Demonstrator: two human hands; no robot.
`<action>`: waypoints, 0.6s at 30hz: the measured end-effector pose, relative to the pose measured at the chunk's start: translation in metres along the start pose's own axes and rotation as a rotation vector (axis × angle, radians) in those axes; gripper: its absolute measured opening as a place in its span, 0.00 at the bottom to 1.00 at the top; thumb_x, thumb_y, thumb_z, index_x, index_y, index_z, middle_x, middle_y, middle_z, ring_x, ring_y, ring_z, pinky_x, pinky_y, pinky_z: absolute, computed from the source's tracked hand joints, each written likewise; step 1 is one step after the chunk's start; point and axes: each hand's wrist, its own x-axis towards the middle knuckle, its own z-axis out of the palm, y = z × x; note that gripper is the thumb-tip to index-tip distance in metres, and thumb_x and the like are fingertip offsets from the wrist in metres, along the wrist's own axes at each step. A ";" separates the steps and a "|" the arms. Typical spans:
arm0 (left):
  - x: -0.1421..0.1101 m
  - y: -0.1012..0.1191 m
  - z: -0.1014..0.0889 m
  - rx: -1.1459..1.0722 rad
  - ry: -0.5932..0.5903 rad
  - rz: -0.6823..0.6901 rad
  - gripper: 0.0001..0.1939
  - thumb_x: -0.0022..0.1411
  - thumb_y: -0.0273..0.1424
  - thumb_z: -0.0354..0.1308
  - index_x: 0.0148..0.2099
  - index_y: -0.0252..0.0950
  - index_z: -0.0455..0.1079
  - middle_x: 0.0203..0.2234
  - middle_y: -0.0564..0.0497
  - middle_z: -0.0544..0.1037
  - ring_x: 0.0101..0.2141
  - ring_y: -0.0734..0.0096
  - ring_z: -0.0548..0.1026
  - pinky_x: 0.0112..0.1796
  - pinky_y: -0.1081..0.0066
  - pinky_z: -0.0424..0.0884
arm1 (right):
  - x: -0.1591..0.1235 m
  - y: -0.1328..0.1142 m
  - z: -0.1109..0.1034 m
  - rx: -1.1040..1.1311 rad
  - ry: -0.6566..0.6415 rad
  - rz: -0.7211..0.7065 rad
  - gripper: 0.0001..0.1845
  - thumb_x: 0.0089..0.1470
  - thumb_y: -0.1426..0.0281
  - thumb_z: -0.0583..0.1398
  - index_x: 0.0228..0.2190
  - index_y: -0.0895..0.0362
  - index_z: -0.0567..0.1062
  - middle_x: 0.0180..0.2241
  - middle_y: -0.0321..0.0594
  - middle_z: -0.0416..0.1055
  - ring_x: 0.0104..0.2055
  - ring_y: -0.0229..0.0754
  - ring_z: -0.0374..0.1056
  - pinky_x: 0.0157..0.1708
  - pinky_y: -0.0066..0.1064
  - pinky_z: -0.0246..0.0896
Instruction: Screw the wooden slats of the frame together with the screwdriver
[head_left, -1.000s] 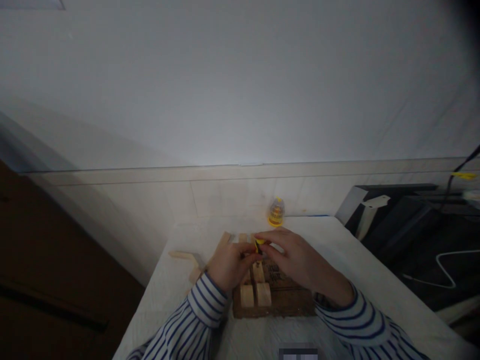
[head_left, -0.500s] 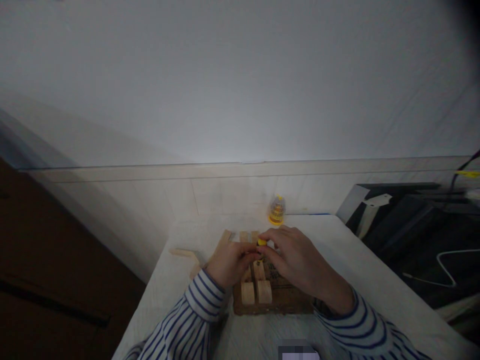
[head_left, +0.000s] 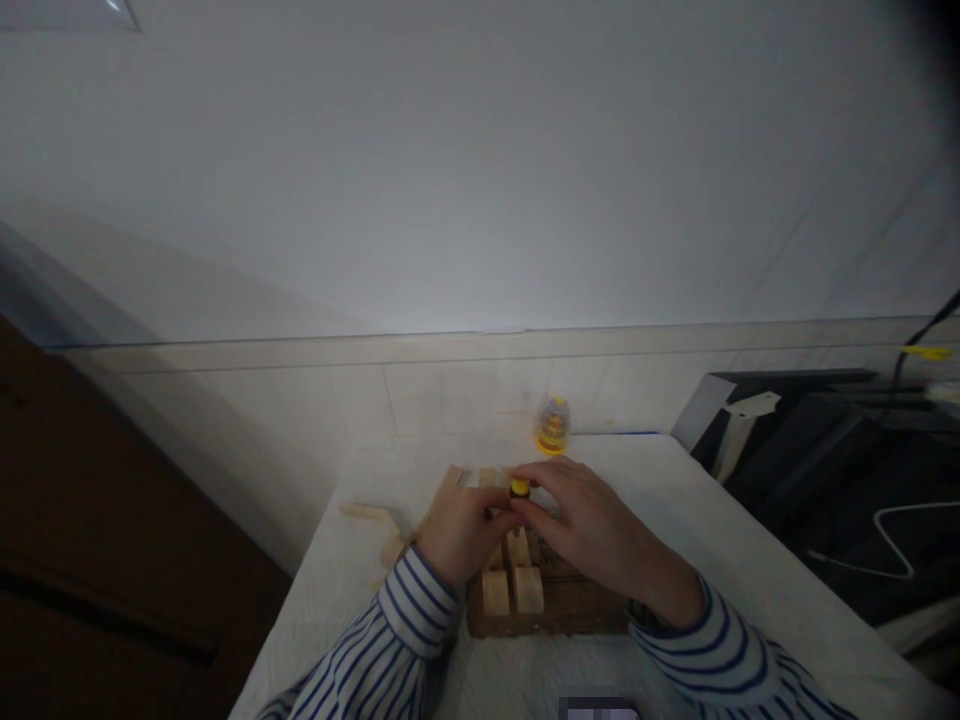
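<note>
Over the wooden pieces, my right hand [head_left: 583,515] is closed, thumb and fingers pinching a small screwdriver [head_left: 520,488] by its yellow-topped dark handle. My left hand [head_left: 466,522] is pinched shut right beside it, fingertips close to the screwdriver's lower part. What those fingertips hold is hidden. Beneath both hands, pale wooden parts [head_left: 528,590] stand in two rows on a brown wooden board [head_left: 555,622]. The screwdriver's tip is out of sight behind my fingers.
A clear dome case with a yellow base [head_left: 553,437] stands at the table's back edge by the wall. Left of my left hand lie loose pale wood pieces [head_left: 371,513]. Dark flat panels [head_left: 817,440] and a white cable [head_left: 892,540] are right of the white table [head_left: 300,640].
My right fingers have shifted slightly around the screwdriver's handle, and both hands stay over the same spot. The whole view has tilted up a little.
</note>
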 end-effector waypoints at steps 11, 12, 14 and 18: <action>0.001 -0.004 -0.001 -0.040 -0.068 0.075 0.09 0.58 0.33 0.54 0.35 0.34 0.73 0.24 0.53 0.74 0.27 0.73 0.69 0.29 0.76 0.62 | 0.002 0.003 -0.003 0.012 -0.043 -0.033 0.12 0.55 0.71 0.54 0.41 0.55 0.73 0.38 0.40 0.74 0.41 0.43 0.67 0.42 0.39 0.60; 0.001 -0.005 0.000 -0.043 -0.075 0.089 0.09 0.58 0.33 0.54 0.35 0.34 0.73 0.23 0.53 0.74 0.27 0.73 0.68 0.28 0.76 0.62 | 0.002 0.002 -0.003 -0.007 -0.045 -0.025 0.12 0.55 0.71 0.54 0.40 0.55 0.73 0.37 0.40 0.74 0.40 0.43 0.67 0.41 0.39 0.59; 0.001 -0.006 0.000 -0.048 -0.080 0.111 0.09 0.58 0.33 0.54 0.34 0.34 0.73 0.24 0.53 0.74 0.27 0.73 0.68 0.29 0.76 0.62 | 0.001 0.001 -0.003 -0.039 -0.044 -0.009 0.11 0.54 0.70 0.55 0.40 0.55 0.72 0.36 0.39 0.74 0.39 0.43 0.67 0.40 0.39 0.59; 0.001 -0.008 0.000 -0.059 -0.099 0.141 0.10 0.60 0.33 0.52 0.36 0.34 0.73 0.26 0.52 0.74 0.29 0.72 0.69 0.31 0.75 0.63 | 0.001 -0.001 -0.003 -0.092 -0.030 0.009 0.10 0.54 0.70 0.56 0.39 0.56 0.72 0.33 0.39 0.73 0.37 0.43 0.67 0.39 0.37 0.58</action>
